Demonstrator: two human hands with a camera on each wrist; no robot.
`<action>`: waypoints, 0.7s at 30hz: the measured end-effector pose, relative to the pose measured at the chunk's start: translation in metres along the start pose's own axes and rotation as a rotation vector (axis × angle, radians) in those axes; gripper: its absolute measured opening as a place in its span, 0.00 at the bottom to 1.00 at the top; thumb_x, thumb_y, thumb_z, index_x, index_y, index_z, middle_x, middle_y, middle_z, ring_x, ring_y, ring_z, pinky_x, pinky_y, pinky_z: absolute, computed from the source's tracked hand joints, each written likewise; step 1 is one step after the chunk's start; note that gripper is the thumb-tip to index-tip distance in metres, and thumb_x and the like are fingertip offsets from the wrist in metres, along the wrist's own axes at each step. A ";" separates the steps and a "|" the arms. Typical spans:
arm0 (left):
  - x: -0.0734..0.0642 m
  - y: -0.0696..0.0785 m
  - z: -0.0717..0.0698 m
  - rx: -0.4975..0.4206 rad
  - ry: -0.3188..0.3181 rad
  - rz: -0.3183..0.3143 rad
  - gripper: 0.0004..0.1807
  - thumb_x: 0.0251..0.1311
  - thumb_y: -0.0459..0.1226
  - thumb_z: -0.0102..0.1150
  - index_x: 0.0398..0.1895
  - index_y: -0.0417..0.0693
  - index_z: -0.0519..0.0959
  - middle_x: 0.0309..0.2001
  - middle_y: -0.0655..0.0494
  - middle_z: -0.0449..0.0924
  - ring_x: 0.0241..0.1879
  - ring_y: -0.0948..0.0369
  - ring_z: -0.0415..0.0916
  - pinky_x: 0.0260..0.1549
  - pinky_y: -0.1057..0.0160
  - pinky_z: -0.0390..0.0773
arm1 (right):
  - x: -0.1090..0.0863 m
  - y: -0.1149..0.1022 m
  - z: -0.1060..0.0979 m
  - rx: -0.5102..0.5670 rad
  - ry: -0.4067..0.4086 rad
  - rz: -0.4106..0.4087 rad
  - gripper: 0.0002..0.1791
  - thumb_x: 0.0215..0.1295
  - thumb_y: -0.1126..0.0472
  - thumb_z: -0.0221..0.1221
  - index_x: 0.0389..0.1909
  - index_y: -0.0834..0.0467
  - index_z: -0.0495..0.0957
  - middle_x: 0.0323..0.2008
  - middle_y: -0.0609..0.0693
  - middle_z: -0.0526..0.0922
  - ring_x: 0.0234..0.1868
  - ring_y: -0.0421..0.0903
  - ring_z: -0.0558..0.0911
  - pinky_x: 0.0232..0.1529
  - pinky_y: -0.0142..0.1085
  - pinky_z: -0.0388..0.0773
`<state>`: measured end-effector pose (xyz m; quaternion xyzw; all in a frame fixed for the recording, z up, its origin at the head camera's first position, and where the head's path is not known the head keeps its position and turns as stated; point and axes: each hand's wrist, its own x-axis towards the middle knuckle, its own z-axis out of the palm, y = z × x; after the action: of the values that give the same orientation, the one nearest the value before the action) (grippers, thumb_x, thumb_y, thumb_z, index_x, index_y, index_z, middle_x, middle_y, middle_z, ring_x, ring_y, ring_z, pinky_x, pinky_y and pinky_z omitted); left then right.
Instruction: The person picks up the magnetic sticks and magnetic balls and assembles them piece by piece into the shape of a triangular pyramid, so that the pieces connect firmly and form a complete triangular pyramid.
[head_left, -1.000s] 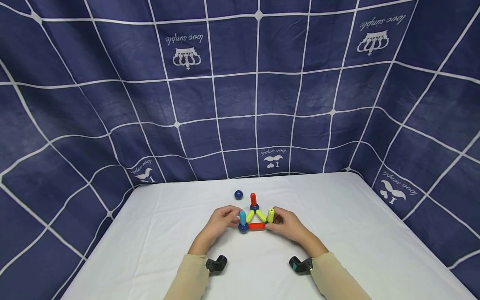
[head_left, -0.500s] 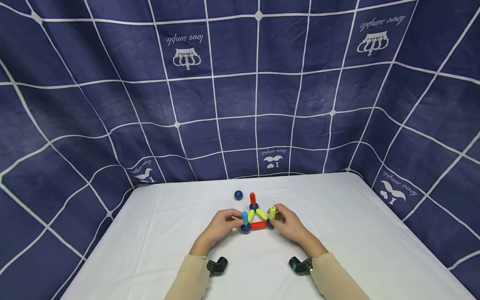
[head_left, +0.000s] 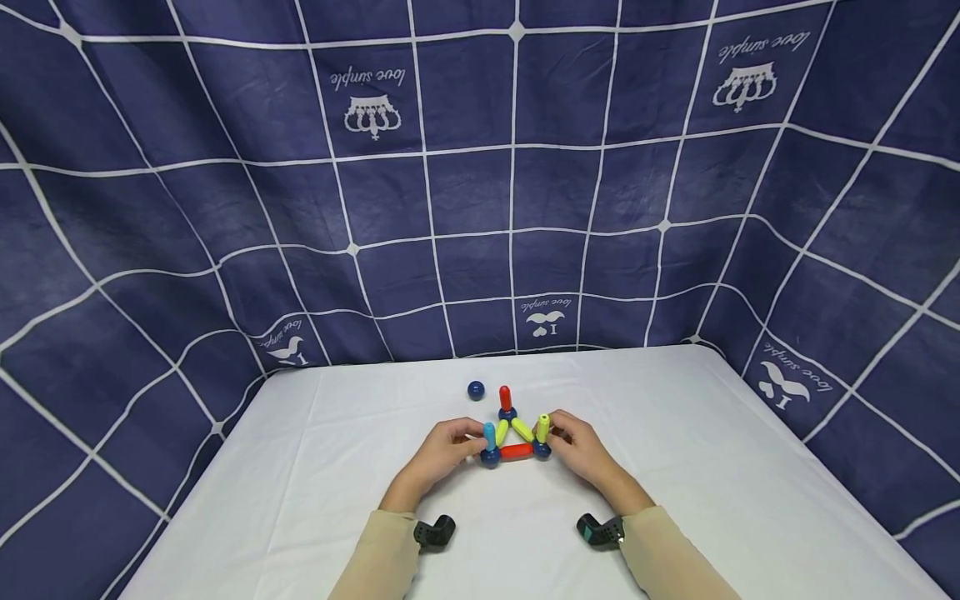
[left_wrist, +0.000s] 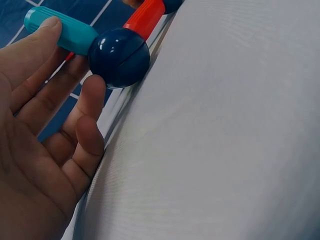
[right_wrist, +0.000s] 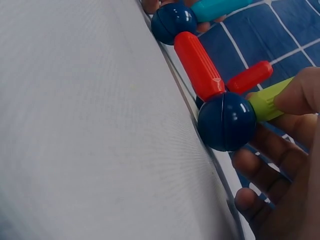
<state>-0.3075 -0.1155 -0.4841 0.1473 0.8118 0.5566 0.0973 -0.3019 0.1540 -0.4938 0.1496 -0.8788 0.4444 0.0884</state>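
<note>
A triangle of magnetic rods and dark blue balls lies on the table. Its front side is a red rod (head_left: 517, 452); two yellow-green rods (head_left: 522, 429) run back to the rear ball (head_left: 507, 414), where another red rod (head_left: 506, 398) stands upright. My left hand (head_left: 442, 454) pinches the upright light blue rod (left_wrist: 65, 32) on the front left ball (left_wrist: 119, 57), thumb on its near face. My right hand (head_left: 581, 450) pinches the upright yellow-green rod (right_wrist: 267, 101) on the front right ball (right_wrist: 227, 121). The fingertips behind both rods are partly hidden.
One loose dark blue ball (head_left: 476, 390) sits behind the triangle, to its left. A white cloth covers the table (head_left: 300, 500). Dark blue checked curtains (head_left: 465, 200) hang behind and beside it. Each wrist wears a black camera strap (head_left: 435, 531).
The left hand and front left corner have shifted slightly right. The right thumb has moved from near the ball up to the yellow-green rod, and the front right ball shows more fully.
</note>
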 end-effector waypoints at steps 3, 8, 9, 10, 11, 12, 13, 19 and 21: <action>-0.001 0.001 0.000 -0.008 -0.001 -0.007 0.13 0.63 0.43 0.66 0.48 0.49 0.84 0.35 0.58 0.83 0.32 0.62 0.76 0.30 0.66 0.76 | 0.000 0.000 0.000 -0.026 -0.013 0.002 0.10 0.62 0.66 0.57 0.38 0.49 0.83 0.38 0.43 0.82 0.33 0.39 0.73 0.35 0.30 0.70; -0.001 0.002 0.001 -0.019 0.008 -0.008 0.13 0.63 0.44 0.66 0.47 0.48 0.85 0.34 0.58 0.83 0.31 0.62 0.75 0.30 0.67 0.76 | -0.001 -0.003 -0.001 -0.049 -0.037 -0.025 0.09 0.63 0.64 0.60 0.40 0.49 0.83 0.35 0.41 0.80 0.32 0.37 0.73 0.35 0.29 0.72; -0.001 0.002 0.002 -0.015 0.010 -0.003 0.13 0.63 0.44 0.66 0.46 0.48 0.85 0.34 0.58 0.83 0.30 0.62 0.75 0.29 0.67 0.76 | -0.001 -0.003 -0.001 -0.049 -0.040 -0.037 0.08 0.63 0.63 0.60 0.40 0.49 0.83 0.34 0.41 0.80 0.32 0.37 0.73 0.34 0.29 0.72; 0.000 0.002 0.002 -0.010 0.013 0.002 0.14 0.63 0.44 0.66 0.46 0.47 0.85 0.34 0.58 0.83 0.30 0.61 0.75 0.29 0.67 0.76 | -0.001 -0.004 -0.002 -0.047 -0.042 -0.049 0.08 0.62 0.63 0.61 0.39 0.49 0.83 0.34 0.41 0.79 0.31 0.37 0.73 0.34 0.29 0.72; 0.000 0.002 0.002 -0.004 0.017 0.004 0.14 0.62 0.44 0.67 0.46 0.47 0.85 0.34 0.58 0.83 0.30 0.61 0.75 0.29 0.66 0.76 | -0.002 -0.004 -0.002 -0.048 -0.045 -0.061 0.07 0.62 0.62 0.62 0.39 0.49 0.83 0.33 0.41 0.79 0.31 0.37 0.73 0.33 0.29 0.72; 0.000 0.002 0.003 0.003 0.022 0.005 0.14 0.62 0.44 0.67 0.46 0.47 0.85 0.34 0.57 0.83 0.30 0.61 0.75 0.29 0.66 0.76 | -0.002 -0.004 -0.001 -0.050 -0.047 -0.071 0.06 0.63 0.61 0.62 0.39 0.49 0.83 0.33 0.41 0.79 0.31 0.36 0.73 0.33 0.29 0.72; 0.000 0.003 0.004 0.010 0.026 0.006 0.13 0.62 0.44 0.67 0.46 0.47 0.85 0.34 0.57 0.83 0.29 0.61 0.75 0.29 0.66 0.76 | -0.002 -0.004 -0.001 -0.053 -0.049 -0.078 0.06 0.62 0.61 0.63 0.39 0.49 0.83 0.33 0.40 0.78 0.30 0.36 0.73 0.32 0.29 0.72; 0.000 0.007 0.008 0.032 0.062 0.003 0.12 0.61 0.43 0.68 0.44 0.47 0.84 0.35 0.54 0.84 0.28 0.61 0.74 0.28 0.66 0.76 | -0.002 -0.004 0.000 -0.064 -0.059 -0.074 0.06 0.63 0.58 0.65 0.41 0.48 0.84 0.33 0.40 0.78 0.30 0.36 0.73 0.31 0.28 0.72; 0.000 0.008 0.009 0.038 0.069 0.013 0.12 0.61 0.42 0.68 0.43 0.46 0.83 0.37 0.53 0.84 0.28 0.61 0.74 0.27 0.67 0.76 | -0.001 -0.004 0.001 -0.070 -0.059 -0.075 0.06 0.63 0.58 0.65 0.41 0.48 0.84 0.33 0.40 0.78 0.30 0.35 0.72 0.31 0.28 0.72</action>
<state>-0.3033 -0.1049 -0.4796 0.1349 0.8243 0.5463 0.0629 -0.2995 0.1513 -0.4921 0.1924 -0.8899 0.4050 0.0840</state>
